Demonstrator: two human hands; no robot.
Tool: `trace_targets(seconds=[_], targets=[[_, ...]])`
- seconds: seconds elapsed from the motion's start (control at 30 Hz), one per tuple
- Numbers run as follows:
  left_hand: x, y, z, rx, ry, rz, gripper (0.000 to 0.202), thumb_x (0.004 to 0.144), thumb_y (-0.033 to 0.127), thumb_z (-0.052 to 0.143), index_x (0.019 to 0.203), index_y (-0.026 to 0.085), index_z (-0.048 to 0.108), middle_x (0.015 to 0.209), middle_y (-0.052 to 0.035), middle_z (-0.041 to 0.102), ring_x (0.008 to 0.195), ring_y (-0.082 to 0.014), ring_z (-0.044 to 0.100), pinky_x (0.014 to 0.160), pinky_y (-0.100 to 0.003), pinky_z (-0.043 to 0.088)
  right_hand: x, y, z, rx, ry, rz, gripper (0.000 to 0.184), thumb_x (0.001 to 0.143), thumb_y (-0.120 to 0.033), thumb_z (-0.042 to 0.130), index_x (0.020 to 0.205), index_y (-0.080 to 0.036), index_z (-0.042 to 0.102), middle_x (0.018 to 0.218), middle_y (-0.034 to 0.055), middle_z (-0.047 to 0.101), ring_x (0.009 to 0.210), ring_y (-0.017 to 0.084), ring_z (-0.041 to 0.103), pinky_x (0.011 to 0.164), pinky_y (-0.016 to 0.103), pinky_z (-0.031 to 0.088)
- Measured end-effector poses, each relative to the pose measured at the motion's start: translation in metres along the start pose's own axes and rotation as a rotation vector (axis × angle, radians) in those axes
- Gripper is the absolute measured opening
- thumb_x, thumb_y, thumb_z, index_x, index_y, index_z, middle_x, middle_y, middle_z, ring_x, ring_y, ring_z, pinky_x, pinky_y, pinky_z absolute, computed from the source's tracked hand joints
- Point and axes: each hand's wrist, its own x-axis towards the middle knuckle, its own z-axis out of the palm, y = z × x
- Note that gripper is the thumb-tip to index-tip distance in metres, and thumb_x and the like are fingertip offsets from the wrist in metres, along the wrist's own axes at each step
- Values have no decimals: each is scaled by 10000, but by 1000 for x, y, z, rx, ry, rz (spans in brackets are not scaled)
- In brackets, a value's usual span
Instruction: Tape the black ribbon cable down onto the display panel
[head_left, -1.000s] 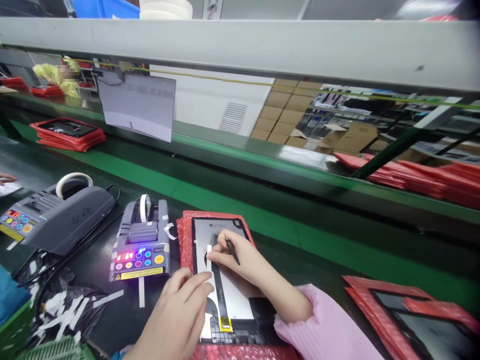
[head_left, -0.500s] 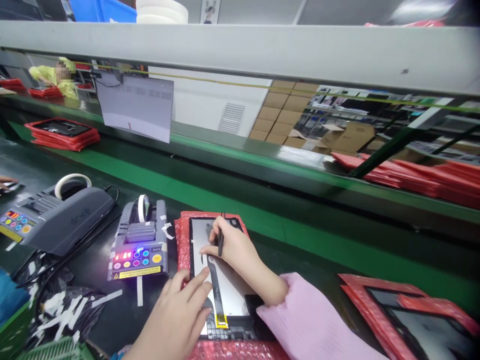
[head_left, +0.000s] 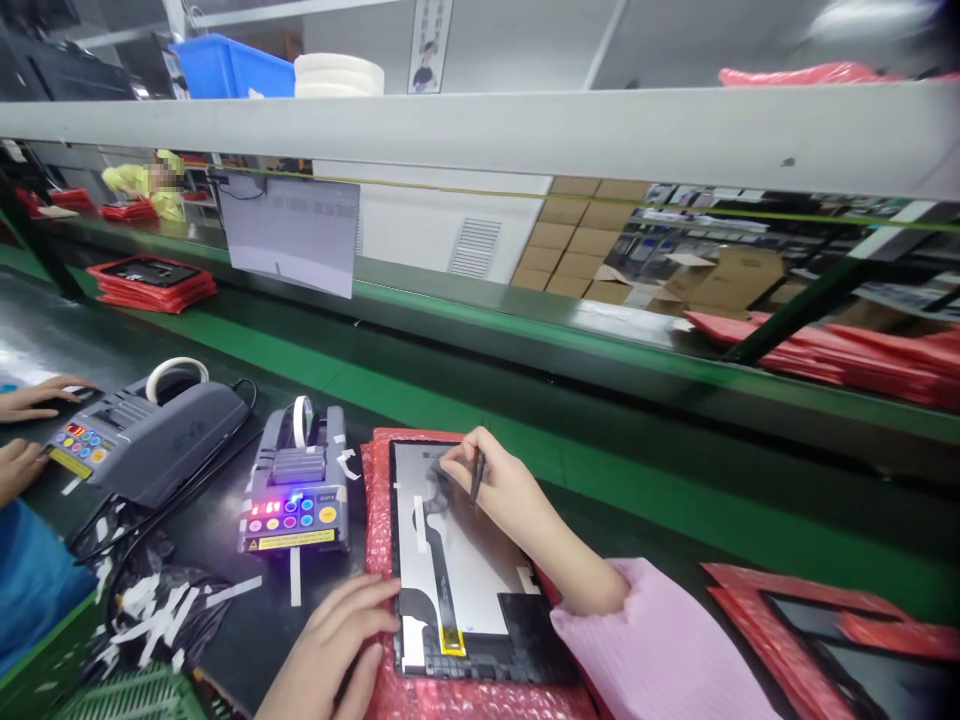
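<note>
Your right hand has slid up the panel since half a second ago, from the middle of the grey back toward its far end, and your left hand has dropped back from the black ribbon to the near left corner. Right now your right fingers are closed around a thin dark stylus, its tip pointing down, while your fingertips press on the upper part of the tablet back; holding the tool tucked like that seems to leave the fingertips free to rub something down. Your left hand lies flat with its fingers loosely spread, gripping nothing, its tips on the panel's edge, most likely to keep it from sliding under the pressure.

That tablet back lies face down on a red bubble-wrap sheet, which cushions it on the dark bench. A black flex ribbon runs down its middle to a yellow tab.

Just left stands the small tape dispenser, lights on, a cut strip hanging from its front within easy reach. Further left sits a larger grey dispenser, where another person's hands work. More red-wrapped panels lie at your right.
</note>
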Motion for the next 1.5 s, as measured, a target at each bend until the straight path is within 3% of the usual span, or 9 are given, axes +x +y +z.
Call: trace_targets(seconds=[0.3, 0.47, 0.7, 0.93, 1.07, 1.17, 1.3, 1.4, 1.5], targets=[[4, 1, -1, -9, 47, 17, 238, 999, 189, 408, 1062, 260, 626, 1167, -75, 677, 1162, -187, 604, 1012, -311, 502, -7, -7, 1, -60, -23, -41, 244, 838, -379, 506, 751, -273, 304, 976, 26, 732, 844, 206, 665, 748, 349, 465], [6, -4, -13, -18, 43, 95, 266, 970, 138, 432, 1087, 292, 616, 1088, -39, 705, 1042, -155, 668, 919, -238, 548, -7, -2, 1, -80, -50, -94, 193, 872, -302, 484, 757, -273, 332, 1009, 49, 738, 979, 221, 673, 846, 392, 451], [12, 1, -18, 3, 33, 104, 259, 967, 119, 437, 1081, 274, 610, 1044, -48, 718, 1019, -161, 677, 901, -244, 561, -8, -8, 4, -390, -206, -277, 197, 804, -59, 495, 737, -235, 440, 960, -6, 767, 1125, 237, 633, 1100, 622, 85], [16, 4, -21, -12, 26, 106, 265, 963, 107, 446, 1083, 284, 603, 1021, -32, 721, 1004, -147, 673, 900, -229, 554, -25, -16, 6, -580, -336, -386, 306, 752, 44, 431, 779, -234, 556, 846, 32, 736, 1154, 251, 614, 1095, 679, 64], [6, -4, -12, -58, 25, -16, 243, 990, 191, 426, 1058, 283, 640, 1078, -51, 704, 1042, -169, 670, 921, -267, 555, -28, -11, 0, -539, -350, -370, 271, 794, -4, 444, 827, -243, 567, 1026, 69, 753, 1230, 271, 578, 1095, 699, 64], [-5, -11, 7, -89, 174, -233, 236, 989, 344, 466, 1126, 265, 641, 1297, -99, 621, 1227, -233, 590, 1015, -362, 520, -24, 12, -14, -294, -160, -227, 77, 853, -192, 534, 826, -257, 501, 1287, 82, 672, 1307, 301, 517, 1100, 668, 169], [-8, -16, 34, -326, 237, -433, 489, 1008, 458, 382, 1441, 231, 405, 1517, -139, 454, 1399, -252, 439, 1084, -400, 471, -31, 54, -36, 146, 157, 201, 454, 746, -594, 677, 828, -277, 361, 1267, 125, 643, 1166, 289, 605, 930, 457, 483], [2, -17, 47, -411, 166, -562, 577, 1023, 478, 312, 1541, 246, 204, 1574, -104, 385, 1412, -233, 411, 1136, -420, 405, -49, 70, -41, 301, 87, 613, 629, 631, -708, 737, 908, -282, 365, 1018, 68, 685, 915, 243, 673, 702, 361, 545], [12, -18, 55, -443, 93, -654, 604, 1015, 510, 322, 1553, 282, 166, 1538, -68, 446, 1358, -239, 475, 1104, -427, 447, -62, 70, -36, 443, -39, 813, 644, 672, -695, 737, 1021, -276, 393, 885, 23, 674, 797, 212, 687, 646, 339, 560]])
